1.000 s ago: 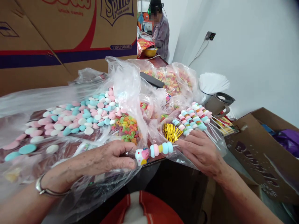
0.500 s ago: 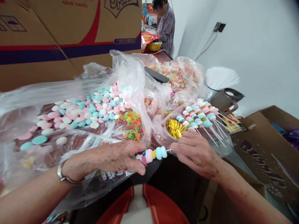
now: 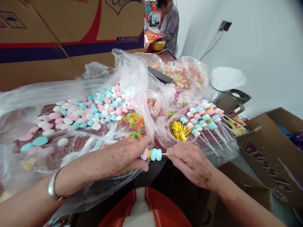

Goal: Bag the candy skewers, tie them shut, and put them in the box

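A candy skewer (image 3: 155, 154) lies across between my hands, with blue, yellow and pink pieces showing on a white stick. My left hand (image 3: 123, 154) is closed round its left end, and its thumb and fingers hide the pieces there. The bare end of the stick is pinched in my right hand (image 3: 187, 162). Just beyond my left hand are small ring gummies (image 3: 134, 121) and a spread of pink, blue and white candies (image 3: 82, 113). Beyond my right hand sit gold twist ties (image 3: 180, 130) and several finished candy skewers (image 3: 204, 115).
A large carton (image 3: 71, 41) stands at the back left. Clear plastic bags (image 3: 132, 69) of candy fill the middle. A lidded mug (image 3: 233, 97) and a bundle of white sticks (image 3: 227, 78) stand at right, near an open box (image 3: 267, 151). Another person (image 3: 170, 25) works behind.
My left hand has slid right over the skewer's left end, covering more pieces. My right hand has shifted slightly left and down, still pinching the stick.
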Tool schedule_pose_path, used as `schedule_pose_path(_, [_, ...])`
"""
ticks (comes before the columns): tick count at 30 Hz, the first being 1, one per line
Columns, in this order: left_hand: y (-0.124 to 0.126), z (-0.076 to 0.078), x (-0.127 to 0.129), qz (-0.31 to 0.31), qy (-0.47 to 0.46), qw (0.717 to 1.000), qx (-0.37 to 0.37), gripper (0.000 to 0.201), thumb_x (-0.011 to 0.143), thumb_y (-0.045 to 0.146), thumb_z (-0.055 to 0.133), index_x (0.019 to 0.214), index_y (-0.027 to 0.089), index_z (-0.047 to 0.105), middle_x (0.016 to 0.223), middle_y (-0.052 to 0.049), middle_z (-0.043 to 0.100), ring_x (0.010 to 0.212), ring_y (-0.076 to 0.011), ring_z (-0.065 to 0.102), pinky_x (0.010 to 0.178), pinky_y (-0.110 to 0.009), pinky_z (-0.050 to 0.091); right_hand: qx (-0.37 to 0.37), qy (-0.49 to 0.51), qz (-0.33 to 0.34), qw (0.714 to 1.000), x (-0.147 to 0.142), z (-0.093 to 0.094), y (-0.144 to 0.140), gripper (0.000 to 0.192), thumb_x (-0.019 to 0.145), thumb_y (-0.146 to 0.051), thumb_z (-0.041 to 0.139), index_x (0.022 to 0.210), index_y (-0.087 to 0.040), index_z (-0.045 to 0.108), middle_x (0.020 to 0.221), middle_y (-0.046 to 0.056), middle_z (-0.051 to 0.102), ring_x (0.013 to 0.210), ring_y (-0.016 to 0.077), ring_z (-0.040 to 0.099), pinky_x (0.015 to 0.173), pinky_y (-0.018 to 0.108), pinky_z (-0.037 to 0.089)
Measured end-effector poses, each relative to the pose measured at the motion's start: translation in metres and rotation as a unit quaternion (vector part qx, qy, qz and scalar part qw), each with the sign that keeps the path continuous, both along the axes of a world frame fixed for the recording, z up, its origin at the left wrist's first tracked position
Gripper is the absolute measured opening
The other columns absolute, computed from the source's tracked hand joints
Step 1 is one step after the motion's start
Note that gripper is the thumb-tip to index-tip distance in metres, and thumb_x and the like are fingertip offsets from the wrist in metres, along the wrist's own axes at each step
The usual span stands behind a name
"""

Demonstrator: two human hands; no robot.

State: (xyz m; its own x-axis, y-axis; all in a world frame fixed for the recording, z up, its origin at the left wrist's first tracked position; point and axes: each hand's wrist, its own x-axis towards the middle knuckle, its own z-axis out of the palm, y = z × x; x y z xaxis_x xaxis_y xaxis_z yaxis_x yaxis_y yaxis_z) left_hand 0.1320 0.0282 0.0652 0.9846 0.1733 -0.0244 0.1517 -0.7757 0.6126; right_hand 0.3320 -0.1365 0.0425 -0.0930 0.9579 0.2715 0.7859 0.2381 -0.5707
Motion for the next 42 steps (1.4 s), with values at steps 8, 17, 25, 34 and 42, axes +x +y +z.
schedule_pose_path(8, [-0.044,0.052,-0.015,0.134,-0.229,0.942,0.205,0.018,0.087,0.018,0.062,0.104,0.022,0.061,0.088,-0.002,0.07,0.082,-0.0197,0.063,0.08,-0.031,0.049,0.042,0.138,-0.15,0.978,-0.02,-0.014,-0.002,0.018,0.095,-0.019,0.048,0.097,-0.019,0.066,0.084,0.001,0.07,0.074,0.0138,0.063,0.07,0.024,0.047])
schedule_pose_path(17, [-0.024,0.014,-0.003,0.476,-0.303,0.666,-0.488,0.029,0.073,0.035,0.074,0.091,0.013,0.07,0.097,-0.012,0.074,0.092,-0.027,0.069,0.077,-0.033,0.058,0.134,0.095,-0.123,0.979,-0.042,-0.016,0.007,0.02,0.093,-0.011,0.047,0.092,-0.017,0.066,0.072,0.002,0.068,0.065,0.0151,0.059,0.063,0.027,0.045])
schedule_pose_path(25, [-0.002,0.013,0.021,0.494,-0.41,0.461,-0.612,0.027,0.094,0.02,0.049,0.072,0.011,0.063,0.056,-0.002,0.059,0.063,-0.0202,0.069,0.069,-0.039,0.062,0.157,0.061,-0.112,0.979,-0.057,-0.023,0.005,0.019,0.092,-0.007,0.047,0.097,-0.017,0.062,0.078,0.004,0.07,0.065,0.0158,0.062,0.064,0.029,0.042])
schedule_pose_path(34, [-0.001,0.012,0.021,0.447,-0.408,0.445,-0.66,0.035,0.099,0.033,0.043,0.075,0.013,0.06,0.056,0.002,0.051,0.053,-0.0132,0.058,0.065,-0.032,0.061,0.062,0.147,-0.121,0.98,-0.061,-0.023,0.006,0.02,0.095,-0.016,0.04,0.087,-0.019,0.058,0.068,0.0,0.058,0.062,0.0141,0.051,0.059,0.026,0.039])
schedule_pose_path(42, [-0.006,0.009,0.023,0.418,-0.402,0.458,-0.674,0.037,0.101,0.034,0.04,0.077,0.012,0.059,0.058,0.002,0.047,0.053,-0.0105,0.052,0.066,-0.031,0.06,-0.065,0.316,-0.137,0.937,-0.065,-0.016,0.009,0.027,0.096,-0.032,0.041,0.078,-0.019,0.055,0.058,-0.004,0.041,0.053,0.0105,0.038,0.049,0.023,0.03])
